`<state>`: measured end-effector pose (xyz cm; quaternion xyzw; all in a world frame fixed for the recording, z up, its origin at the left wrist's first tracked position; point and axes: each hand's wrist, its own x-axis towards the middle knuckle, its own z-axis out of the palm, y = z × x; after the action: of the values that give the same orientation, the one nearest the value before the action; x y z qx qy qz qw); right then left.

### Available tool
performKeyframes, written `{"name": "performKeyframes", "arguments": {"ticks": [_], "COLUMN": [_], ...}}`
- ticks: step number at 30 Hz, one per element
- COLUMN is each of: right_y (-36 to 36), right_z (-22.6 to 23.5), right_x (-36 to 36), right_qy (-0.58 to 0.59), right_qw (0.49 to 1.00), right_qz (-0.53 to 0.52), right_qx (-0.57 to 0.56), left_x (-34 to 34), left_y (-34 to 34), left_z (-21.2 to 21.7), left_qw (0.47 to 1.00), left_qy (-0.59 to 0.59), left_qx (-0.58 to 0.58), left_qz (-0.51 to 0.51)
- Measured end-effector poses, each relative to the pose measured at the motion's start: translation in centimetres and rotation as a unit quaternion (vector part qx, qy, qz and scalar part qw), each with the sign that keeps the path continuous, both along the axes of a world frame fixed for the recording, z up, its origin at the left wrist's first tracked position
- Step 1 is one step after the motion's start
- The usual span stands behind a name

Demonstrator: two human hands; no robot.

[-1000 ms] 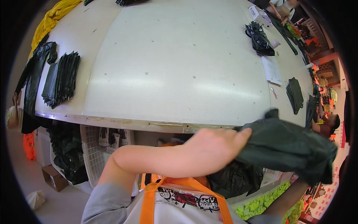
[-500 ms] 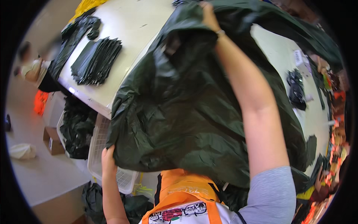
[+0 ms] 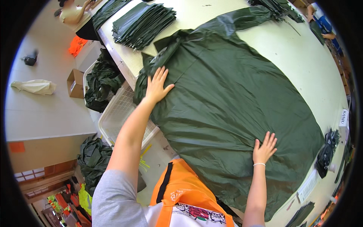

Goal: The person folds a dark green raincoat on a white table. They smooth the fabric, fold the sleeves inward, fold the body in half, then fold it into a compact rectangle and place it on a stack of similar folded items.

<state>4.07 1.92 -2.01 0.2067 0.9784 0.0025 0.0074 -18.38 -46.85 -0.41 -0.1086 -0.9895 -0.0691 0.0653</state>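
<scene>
A thin, shiny dark green raincoat lies spread over the white table, with one sleeve stretched toward the far right. My left hand rests flat on it near its left edge, fingers spread. Farther right and nearer to me, my right hand also lies open on the fabric, palm down. Creases run across the cloth between the two hands. Part of the raincoat's near edge hangs over the table edge in front of my orange apron.
A stack of folded dark green pieces sits at the far left of the table. White plastic baskets, one filled with green fabric, stand below. Black bundled items lie at right. Other people work beyond.
The raincoat, held up and bunched before, now lies spread on the table. Both hands have let go of it and press flat on it; my right hand came down and nearer.
</scene>
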Motion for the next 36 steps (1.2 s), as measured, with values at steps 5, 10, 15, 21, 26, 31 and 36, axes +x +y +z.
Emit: {"name": "performKeyframes", "arguments": {"ticks": [5,10,15,21,26,31,36], "right_y": [4.5,4.3,0.1,0.3,0.8,-6.1,-9.3], "right_z": [-0.9,-0.5,-0.5,-1.0,-0.9,1.3,1.7], "right_x": [0.8,1.8,4.5,1.8,-3.9,1.5,6.7], "right_qy": [0.031,0.009,0.002,0.037,0.037,0.025,-0.02], "right_qw": [0.999,0.998,0.998,0.998,0.995,0.994,0.989], "right_qz": [-0.001,-0.04,-0.034,-0.059,-0.086,-0.107,-0.111], "right_qx": [0.012,0.045,-0.046,0.002,0.031,-0.018,-0.092], "left_x": [-8.4,-8.1,-11.9,-21.3,-26.6,-14.1,-11.6], "left_y": [-4.6,-1.4,-1.6,3.6,5.3,2.7,-3.2], "left_z": [1.0,0.1,-1.6,-5.2,-4.0,-1.7,-4.1], "left_qw": [0.979,0.991,0.994,0.986,0.987,0.989,0.987], "left_qy": [0.088,0.084,0.04,0.045,0.038,0.061,0.035], "left_qx": [-0.132,-0.106,-0.088,-0.159,-0.153,-0.043,-0.105], "left_qz": [0.131,-0.015,0.055,0.019,0.037,-0.13,-0.113]}}
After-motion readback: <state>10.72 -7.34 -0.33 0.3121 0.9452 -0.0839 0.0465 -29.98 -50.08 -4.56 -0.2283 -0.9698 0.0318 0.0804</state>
